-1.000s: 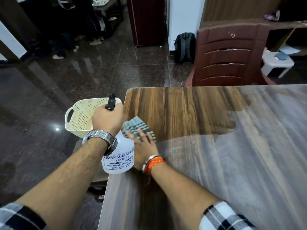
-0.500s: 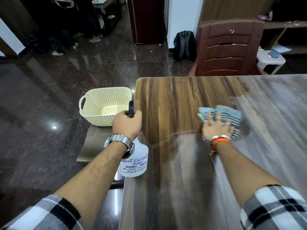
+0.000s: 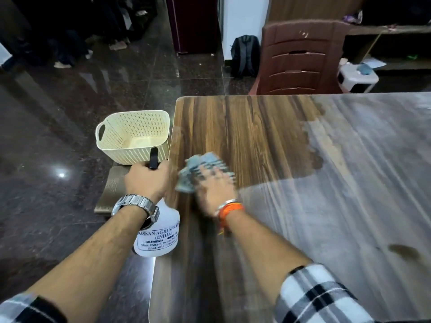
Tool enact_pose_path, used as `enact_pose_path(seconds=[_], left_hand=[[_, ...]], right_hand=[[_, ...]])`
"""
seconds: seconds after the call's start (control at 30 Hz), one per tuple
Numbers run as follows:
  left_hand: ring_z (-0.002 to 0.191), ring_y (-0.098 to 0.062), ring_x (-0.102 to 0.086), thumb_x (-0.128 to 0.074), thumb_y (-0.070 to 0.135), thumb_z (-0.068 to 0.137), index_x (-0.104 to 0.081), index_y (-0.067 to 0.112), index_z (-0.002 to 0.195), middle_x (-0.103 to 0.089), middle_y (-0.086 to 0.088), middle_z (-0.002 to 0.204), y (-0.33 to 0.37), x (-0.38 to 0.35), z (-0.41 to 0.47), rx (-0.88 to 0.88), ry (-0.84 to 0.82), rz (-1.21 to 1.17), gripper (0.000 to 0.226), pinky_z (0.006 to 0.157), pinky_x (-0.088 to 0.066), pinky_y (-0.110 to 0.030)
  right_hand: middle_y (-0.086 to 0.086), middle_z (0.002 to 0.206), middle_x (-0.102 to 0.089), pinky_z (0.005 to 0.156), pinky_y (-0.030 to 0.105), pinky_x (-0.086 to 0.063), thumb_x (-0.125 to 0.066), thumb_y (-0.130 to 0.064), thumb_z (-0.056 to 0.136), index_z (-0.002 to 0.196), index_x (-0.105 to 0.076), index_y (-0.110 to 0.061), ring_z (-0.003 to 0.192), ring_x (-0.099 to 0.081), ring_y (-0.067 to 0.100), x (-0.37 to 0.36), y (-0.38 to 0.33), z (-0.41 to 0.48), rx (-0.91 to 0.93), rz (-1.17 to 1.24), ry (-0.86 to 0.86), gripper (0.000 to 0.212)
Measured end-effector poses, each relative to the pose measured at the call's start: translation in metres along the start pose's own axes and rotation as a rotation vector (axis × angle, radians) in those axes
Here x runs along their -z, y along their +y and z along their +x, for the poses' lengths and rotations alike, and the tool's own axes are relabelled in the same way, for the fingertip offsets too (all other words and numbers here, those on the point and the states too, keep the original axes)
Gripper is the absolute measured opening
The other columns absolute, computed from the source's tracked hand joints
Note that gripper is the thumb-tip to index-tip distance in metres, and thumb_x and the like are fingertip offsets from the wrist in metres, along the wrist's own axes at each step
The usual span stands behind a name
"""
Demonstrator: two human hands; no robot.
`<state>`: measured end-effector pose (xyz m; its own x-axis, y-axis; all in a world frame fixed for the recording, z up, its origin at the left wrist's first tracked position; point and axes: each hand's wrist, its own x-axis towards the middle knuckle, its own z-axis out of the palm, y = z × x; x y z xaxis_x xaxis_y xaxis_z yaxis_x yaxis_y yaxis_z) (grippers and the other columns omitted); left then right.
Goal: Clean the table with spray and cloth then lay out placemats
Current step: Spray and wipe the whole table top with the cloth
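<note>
Much tabletop (image 3: 349,183) left hazy, placemats unlaid: cloth (image 3: 198,169) is pressed by the right hand (image 3: 215,190), fingers spread, near the left edge; spray bottle (image 3: 158,238) clenched in left hand (image 3: 145,183).

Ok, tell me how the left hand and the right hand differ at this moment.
The left hand curls round the spray bottle at its neck, by the table edge; the right hand lies flat, fingers spread, pressing the cloth on the table. The left hand looks sharp; the right hand is blurred. The left wrist wears a metal watch, the right an orange band. Both arms have checked sleeves.
</note>
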<state>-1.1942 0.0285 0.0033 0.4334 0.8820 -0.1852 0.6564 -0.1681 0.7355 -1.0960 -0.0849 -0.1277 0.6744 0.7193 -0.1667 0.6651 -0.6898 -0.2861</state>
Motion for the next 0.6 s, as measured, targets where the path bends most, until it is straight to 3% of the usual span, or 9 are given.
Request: enact_pose_path(seconds=[0.1,0.2,0.33,0.43,0.53,0.6], left_hand=[[0.076,-0.038,-0.07,-0.055,0.04,0.075,-0.07,0.008,0.073,-0.073,-0.013,0.073,-0.003,-0.001,-0.018,-0.01,0.018,-0.048,0.036,0.077,-0.059,-0.043],[0.08,-0.038,-0.064,-0.058,0.036,0.081,-0.066,0.01,0.066,-0.067,-0.008,0.067,-0.007,-0.001,-0.035,-0.018,0.024,-0.061,0.031,0.076,-0.053,-0.039],[0.079,-0.036,-0.064,-0.059,0.029,0.085,-0.062,0.013,0.062,-0.066,-0.005,0.067,-0.009,0.006,-0.06,-0.01,0.038,-0.066,0.027,0.071,-0.048,-0.035],[0.08,-0.037,-0.069,-0.055,0.037,0.075,-0.066,0.012,0.065,-0.073,-0.011,0.074,-0.013,0.014,-0.079,-0.007,0.041,-0.069,0.029,0.08,-0.057,-0.041],[0.08,-0.038,-0.071,-0.051,0.042,0.067,-0.071,0.01,0.071,-0.075,-0.01,0.078,-0.017,0.023,-0.097,0.02,0.059,-0.088,0.037,0.084,-0.058,-0.044],[0.08,-0.038,-0.07,-0.053,0.039,0.07,-0.071,0.008,0.074,-0.075,-0.011,0.077,-0.02,0.029,-0.113,0.011,0.086,-0.088,0.036,0.084,-0.057,-0.044]], right_hand=[[0.008,0.15,-0.035,0.113,0.054,-0.017,-0.022,-0.047,0.092,0.13,-0.052,-0.029,0.137,-0.027,0.038,0.023,0.107,-0.028,-0.331,-0.015,0.078,0.051],[0.006,0.156,-0.023,0.116,0.053,-0.007,-0.017,-0.053,0.091,0.139,-0.043,-0.029,0.142,-0.015,0.038,0.04,0.207,-0.082,-0.689,0.031,0.112,0.06],[-0.005,0.159,-0.012,0.115,0.053,0.003,-0.023,-0.047,0.096,0.143,-0.033,-0.036,0.144,-0.002,0.037,0.045,0.214,-0.113,-0.895,0.125,0.145,0.049],[-0.002,0.158,-0.017,0.115,0.055,-0.004,-0.027,-0.042,0.095,0.142,-0.04,-0.033,0.142,-0.009,0.041,0.031,0.157,-0.1,-0.705,0.06,0.147,0.049],[-0.001,0.157,-0.022,0.113,0.055,-0.006,-0.026,-0.044,0.088,0.136,-0.048,-0.033,0.141,-0.014,0.041,0.004,0.062,-0.097,-0.351,0.01,0.108,0.054],[-0.005,0.159,-0.015,0.113,0.055,0.001,-0.031,-0.044,0.091,0.139,-0.041,-0.037,0.143,-0.009,0.038,-0.017,-0.007,-0.106,-0.077,-0.02,0.031,0.049]])
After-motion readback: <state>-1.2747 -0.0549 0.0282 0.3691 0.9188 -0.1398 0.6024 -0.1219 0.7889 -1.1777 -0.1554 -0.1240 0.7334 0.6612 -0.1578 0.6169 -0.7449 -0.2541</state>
